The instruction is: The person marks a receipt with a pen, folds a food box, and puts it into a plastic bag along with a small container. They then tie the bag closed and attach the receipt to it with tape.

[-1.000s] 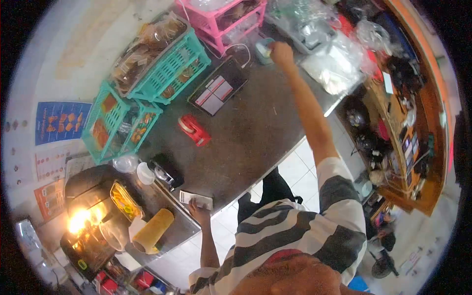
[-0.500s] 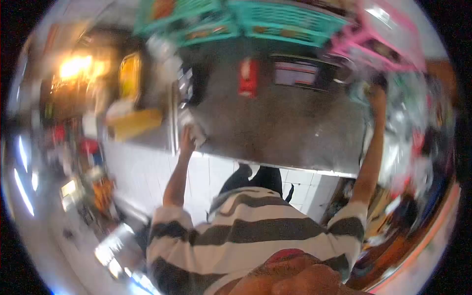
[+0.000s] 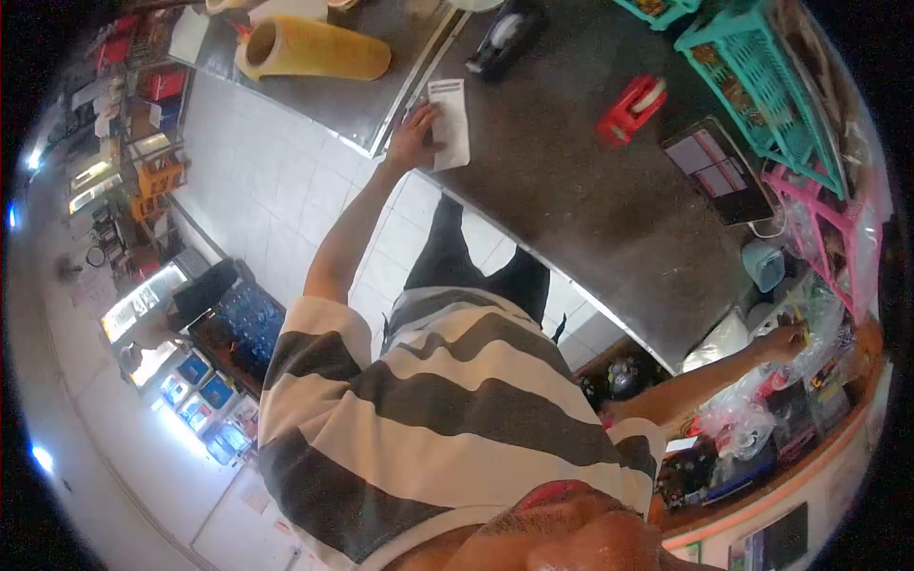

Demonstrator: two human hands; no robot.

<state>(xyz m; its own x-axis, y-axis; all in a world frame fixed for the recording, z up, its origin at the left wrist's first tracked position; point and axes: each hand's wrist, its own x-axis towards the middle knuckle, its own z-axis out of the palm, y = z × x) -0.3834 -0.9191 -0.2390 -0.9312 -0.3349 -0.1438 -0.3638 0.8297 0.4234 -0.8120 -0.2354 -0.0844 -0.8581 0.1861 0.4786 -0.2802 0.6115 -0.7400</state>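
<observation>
A white slip pad [image 3: 451,126] with printed lines at its top lies near the front edge of the dark table. Resting on its left edge is my left hand [image 3: 416,140], fingers and thumb apart. My right hand [image 3: 784,340] is stretched out to the far right, among clear plastic bags [image 3: 747,419]. Its fingers look closed, and a small yellow thing shows at the fingertips, too small to name. Just beyond that hand stands a grey-green cup [image 3: 762,265].
On the dark table [image 3: 562,205] are a red tape dispenser [image 3: 630,111], a black dispenser [image 3: 505,46] and a tablet [image 3: 716,171]. Teal baskets [image 3: 762,95] and a pink basket [image 3: 828,233] line the far right. A big yellow roll [image 3: 319,49] lies on the left table.
The view has turned, so the table now slants down to the right. My right hand has moved from beside the cup nearer to me, among the bags. My left hand stays at the slip pad.
</observation>
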